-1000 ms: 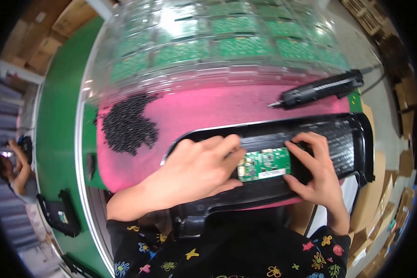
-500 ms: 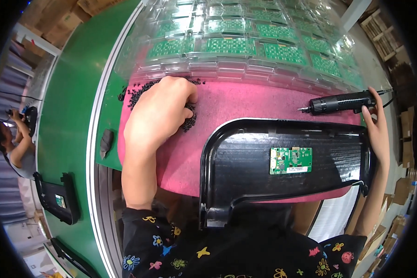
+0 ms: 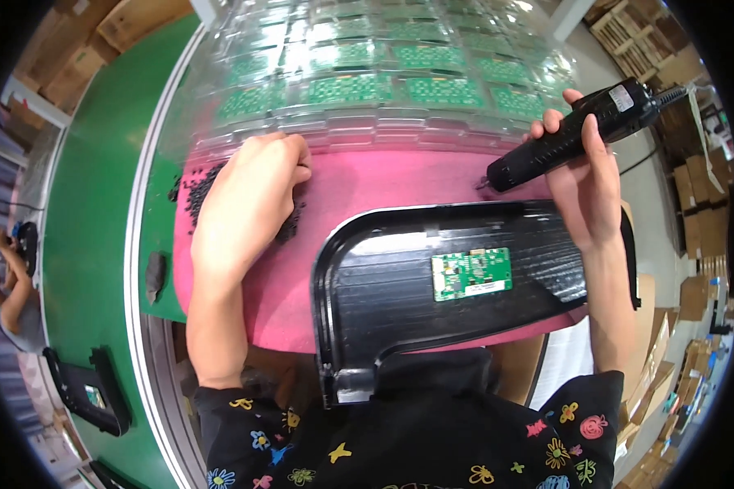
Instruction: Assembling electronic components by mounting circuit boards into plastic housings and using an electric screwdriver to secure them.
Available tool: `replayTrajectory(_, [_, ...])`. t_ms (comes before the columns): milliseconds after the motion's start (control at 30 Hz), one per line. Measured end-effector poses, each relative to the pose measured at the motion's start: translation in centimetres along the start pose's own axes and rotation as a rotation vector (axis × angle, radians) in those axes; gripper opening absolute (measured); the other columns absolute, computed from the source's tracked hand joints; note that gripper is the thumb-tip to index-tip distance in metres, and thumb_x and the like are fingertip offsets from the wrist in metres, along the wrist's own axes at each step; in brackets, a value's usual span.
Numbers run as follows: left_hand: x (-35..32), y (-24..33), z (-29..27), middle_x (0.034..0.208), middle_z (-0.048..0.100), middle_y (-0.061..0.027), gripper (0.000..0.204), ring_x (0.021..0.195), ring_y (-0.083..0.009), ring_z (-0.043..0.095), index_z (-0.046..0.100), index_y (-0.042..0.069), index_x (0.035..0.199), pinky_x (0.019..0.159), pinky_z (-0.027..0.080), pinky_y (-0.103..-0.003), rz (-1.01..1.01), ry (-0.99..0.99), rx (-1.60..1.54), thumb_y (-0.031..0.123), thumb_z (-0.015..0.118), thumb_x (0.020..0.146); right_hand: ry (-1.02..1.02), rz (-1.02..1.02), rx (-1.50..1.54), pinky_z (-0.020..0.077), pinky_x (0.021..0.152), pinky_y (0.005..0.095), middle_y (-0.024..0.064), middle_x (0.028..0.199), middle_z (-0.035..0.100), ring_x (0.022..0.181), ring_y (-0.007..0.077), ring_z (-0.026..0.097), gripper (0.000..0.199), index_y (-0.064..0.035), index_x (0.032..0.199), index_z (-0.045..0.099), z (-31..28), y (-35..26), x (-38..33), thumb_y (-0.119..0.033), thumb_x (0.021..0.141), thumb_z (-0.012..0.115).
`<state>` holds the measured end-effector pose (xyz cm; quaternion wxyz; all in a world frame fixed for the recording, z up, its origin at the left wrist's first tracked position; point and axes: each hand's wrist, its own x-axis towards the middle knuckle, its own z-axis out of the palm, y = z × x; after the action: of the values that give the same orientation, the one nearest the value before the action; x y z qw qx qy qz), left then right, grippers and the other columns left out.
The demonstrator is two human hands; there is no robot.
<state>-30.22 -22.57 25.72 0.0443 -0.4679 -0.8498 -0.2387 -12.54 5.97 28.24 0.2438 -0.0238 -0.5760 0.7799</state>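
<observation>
My left hand (image 3: 249, 191) is over a pile of small black screws (image 3: 197, 194) at the left of the pink mat (image 3: 375, 175). Its fingers are curled together, and whatever lies between the fingertips is hidden. In my right hand (image 3: 587, 191) is a black electric screwdriver (image 3: 534, 159), lifted and slanting so its bit points down to the left, above the mat. Nearer to me lies a curved black plastic housing (image 3: 383, 281), inner side up, partly covered by my right forearm. A green circuit board (image 3: 473, 275) with a white label sits inside it.
Stacked clear plastic trays (image 3: 367, 122) holding green boards stand along the mat's far side. A dark grey piece (image 3: 156, 275) lies left of the mat. Beyond a metal rail, another black housing (image 3: 90, 391) rests on the green table (image 3: 90, 204), and a person works at far left.
My right hand has grasped the screwdriver, raised it and brought it left toward me. My left hand stays at the screws, its fingers drawn in more. The whole view has shifted slightly.
</observation>
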Motion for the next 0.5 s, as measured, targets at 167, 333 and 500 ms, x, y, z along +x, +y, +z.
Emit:
replayTrajectory(167, [2.1,4.5,0.8,0.079,0.063,-0.0134,0.010,0.073,-0.0282,0.063,0.061,-0.004,0.086,0.069,0.049,-0.033,0.273,0.074,-0.492,-0.005,0.063,0.076,-0.141,-0.109,0.376,0.0373,0.099,0.0451,-0.0005,0.084,0.047,0.086,0.0159,0.048,0.034,-0.0160,0.126,0.042,1.7,-1.5,-1.5,-0.039,0.101,0.046])
replayTrajectory(333, [1.4,6.6,2.4,0.082,0.068,-0.0113,0.012,0.074,-0.0191,0.065,0.068,-0.004,0.086,0.067,0.051,-0.029,0.367,0.023,-0.939,-0.005,0.071,0.075,-0.188,-0.126,0.486,0.0329,0.092,0.0396,-0.0051,0.077,0.046,0.079,0.0103,0.045,0.036,-0.0161,0.118,0.043,5.5,-1.4,-3.1,-0.033,0.093,0.064])
replayTrajectory(500, [1.3,6.7,2.6,0.082,0.068,-0.0114,0.010,0.074,-0.0170,0.065,0.068,-0.004,0.086,0.067,0.052,-0.028,0.219,-0.040,-1.009,-0.006,0.069,0.077,-0.204,-0.174,0.495,0.0342,0.090,0.0386,-0.0077,0.075,0.048,0.076,0.0086,0.049,0.035,-0.0200,0.110,0.043,6.3,-1.7,-4.3,-0.029,0.089,0.069])
